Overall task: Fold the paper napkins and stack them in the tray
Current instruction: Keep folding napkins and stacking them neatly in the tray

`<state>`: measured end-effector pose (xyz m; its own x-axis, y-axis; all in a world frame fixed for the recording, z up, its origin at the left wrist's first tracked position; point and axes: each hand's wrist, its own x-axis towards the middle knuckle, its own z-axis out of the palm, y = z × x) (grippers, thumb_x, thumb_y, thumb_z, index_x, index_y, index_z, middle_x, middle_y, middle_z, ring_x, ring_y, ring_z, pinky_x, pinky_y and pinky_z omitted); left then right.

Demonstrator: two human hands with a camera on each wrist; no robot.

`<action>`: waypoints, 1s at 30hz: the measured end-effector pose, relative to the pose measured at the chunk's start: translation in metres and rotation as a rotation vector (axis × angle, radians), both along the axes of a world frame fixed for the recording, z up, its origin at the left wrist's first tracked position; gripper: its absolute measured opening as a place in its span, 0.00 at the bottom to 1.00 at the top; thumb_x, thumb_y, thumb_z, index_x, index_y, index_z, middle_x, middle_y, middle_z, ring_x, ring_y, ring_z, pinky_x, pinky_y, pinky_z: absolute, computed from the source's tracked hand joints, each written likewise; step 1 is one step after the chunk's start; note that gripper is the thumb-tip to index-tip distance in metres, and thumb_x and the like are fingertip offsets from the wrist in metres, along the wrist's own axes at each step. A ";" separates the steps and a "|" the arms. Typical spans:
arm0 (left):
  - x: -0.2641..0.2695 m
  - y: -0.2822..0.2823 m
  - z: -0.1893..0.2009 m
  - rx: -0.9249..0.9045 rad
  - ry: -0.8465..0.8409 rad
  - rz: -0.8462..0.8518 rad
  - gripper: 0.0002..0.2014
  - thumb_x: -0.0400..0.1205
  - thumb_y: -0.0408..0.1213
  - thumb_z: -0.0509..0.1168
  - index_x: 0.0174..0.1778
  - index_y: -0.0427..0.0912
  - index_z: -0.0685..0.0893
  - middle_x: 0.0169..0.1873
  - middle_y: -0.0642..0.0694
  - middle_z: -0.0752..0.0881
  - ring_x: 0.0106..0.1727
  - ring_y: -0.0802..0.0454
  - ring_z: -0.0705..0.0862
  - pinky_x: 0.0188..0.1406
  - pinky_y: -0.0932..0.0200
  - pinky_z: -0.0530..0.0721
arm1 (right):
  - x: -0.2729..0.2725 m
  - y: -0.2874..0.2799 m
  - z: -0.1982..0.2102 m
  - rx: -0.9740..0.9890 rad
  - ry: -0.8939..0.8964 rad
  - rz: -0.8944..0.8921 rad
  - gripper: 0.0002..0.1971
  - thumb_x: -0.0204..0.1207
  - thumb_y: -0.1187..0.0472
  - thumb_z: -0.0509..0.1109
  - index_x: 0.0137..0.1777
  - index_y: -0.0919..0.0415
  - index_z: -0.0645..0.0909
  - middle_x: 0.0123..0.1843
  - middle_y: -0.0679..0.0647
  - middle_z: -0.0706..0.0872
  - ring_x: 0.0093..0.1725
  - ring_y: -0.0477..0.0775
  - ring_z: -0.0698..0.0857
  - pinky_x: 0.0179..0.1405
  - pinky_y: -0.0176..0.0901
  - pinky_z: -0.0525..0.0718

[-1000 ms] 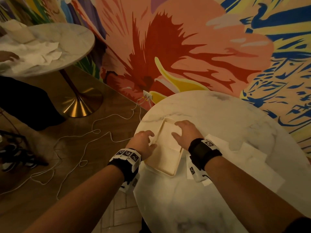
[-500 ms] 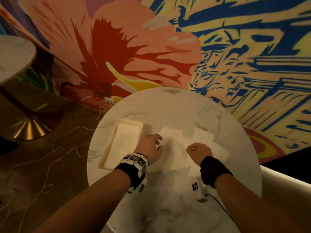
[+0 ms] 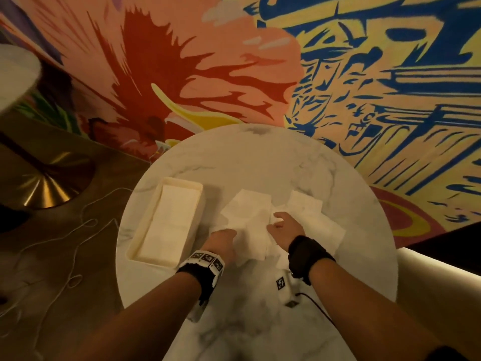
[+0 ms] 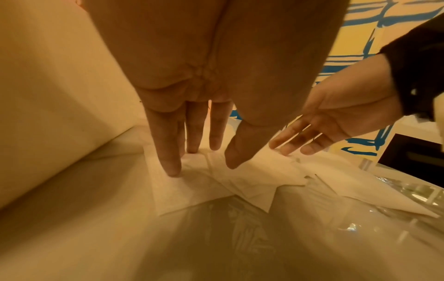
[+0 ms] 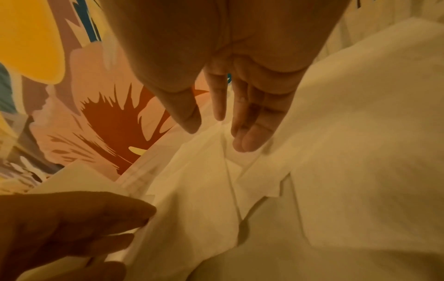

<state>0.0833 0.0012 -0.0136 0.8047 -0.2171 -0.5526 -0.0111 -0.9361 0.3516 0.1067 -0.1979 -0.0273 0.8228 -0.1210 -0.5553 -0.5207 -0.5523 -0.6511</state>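
Note:
A cream tray lies on the left of the round marble table, with folded napkins stacked inside. Right of it spreads a loose pile of white paper napkins. My left hand is at the pile's near left edge. In the left wrist view its straight fingers press a napkin beside the tray wall. My right hand reaches over the pile's middle. Its fingers are extended just above a creased napkin, holding nothing.
A painted mural wall stands close behind the table. On the wooden floor to the left are a brass table base and a loose white cable. A pale bench edge runs at the right. Another table top shows at far left.
Both hands left the tray and moved right to the loose napkin pile. The right hand's fingers, curled half a second ago, are now stretched out. The view swung right.

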 end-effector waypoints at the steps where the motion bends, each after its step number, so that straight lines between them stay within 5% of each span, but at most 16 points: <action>1: 0.001 0.001 0.000 -0.015 0.011 0.018 0.31 0.86 0.39 0.63 0.85 0.42 0.61 0.84 0.42 0.64 0.84 0.45 0.63 0.80 0.57 0.58 | 0.005 0.001 0.000 -0.009 -0.004 0.012 0.25 0.79 0.53 0.71 0.75 0.52 0.72 0.64 0.55 0.84 0.62 0.58 0.83 0.66 0.45 0.79; 6: 0.002 0.006 0.002 -0.005 0.053 0.066 0.31 0.84 0.38 0.65 0.83 0.44 0.64 0.79 0.41 0.72 0.79 0.42 0.71 0.75 0.53 0.69 | 0.018 0.014 -0.006 0.026 -0.025 0.058 0.19 0.80 0.56 0.72 0.69 0.51 0.76 0.58 0.56 0.85 0.58 0.58 0.83 0.63 0.43 0.79; 11: 0.001 0.007 0.006 -0.065 0.052 0.178 0.25 0.82 0.41 0.66 0.75 0.46 0.68 0.69 0.39 0.79 0.69 0.39 0.80 0.67 0.49 0.78 | 0.020 0.019 -0.001 0.033 -0.116 0.122 0.08 0.80 0.63 0.70 0.57 0.54 0.85 0.38 0.46 0.78 0.42 0.51 0.80 0.50 0.37 0.75; 16: 0.006 0.002 0.022 -0.295 -0.107 0.378 0.27 0.83 0.46 0.66 0.75 0.51 0.63 0.66 0.42 0.82 0.64 0.40 0.83 0.65 0.47 0.80 | 0.017 0.010 0.024 0.169 -0.206 0.119 0.09 0.79 0.65 0.71 0.50 0.49 0.87 0.51 0.49 0.85 0.51 0.51 0.83 0.55 0.36 0.77; 19: 0.013 -0.002 0.042 -0.440 -0.169 0.431 0.29 0.85 0.44 0.65 0.80 0.56 0.60 0.59 0.46 0.83 0.57 0.48 0.84 0.58 0.57 0.79 | 0.012 0.004 0.044 0.231 -0.238 0.143 0.10 0.79 0.67 0.71 0.49 0.50 0.87 0.52 0.52 0.87 0.50 0.49 0.83 0.51 0.29 0.78; 24: 0.018 -0.003 0.066 -0.412 -0.359 0.416 0.12 0.85 0.43 0.67 0.63 0.50 0.85 0.47 0.50 0.84 0.46 0.53 0.81 0.48 0.65 0.74 | 0.005 -0.001 0.068 0.279 -0.284 0.116 0.09 0.78 0.68 0.72 0.50 0.52 0.87 0.39 0.49 0.83 0.42 0.48 0.82 0.40 0.21 0.78; 30: 0.010 0.006 0.081 -0.388 -0.489 0.322 0.08 0.84 0.46 0.68 0.52 0.50 0.90 0.49 0.52 0.80 0.54 0.50 0.81 0.56 0.61 0.74 | -0.008 0.005 0.085 -0.049 -0.434 0.160 0.04 0.77 0.54 0.74 0.51 0.49 0.88 0.43 0.45 0.83 0.42 0.47 0.80 0.46 0.34 0.75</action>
<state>0.0929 0.0071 0.0671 0.9985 -0.0342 -0.0418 0.0038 -0.7269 0.6867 0.0991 -0.1933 0.0574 0.9883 0.0084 -0.1524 -0.1119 -0.6390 -0.7610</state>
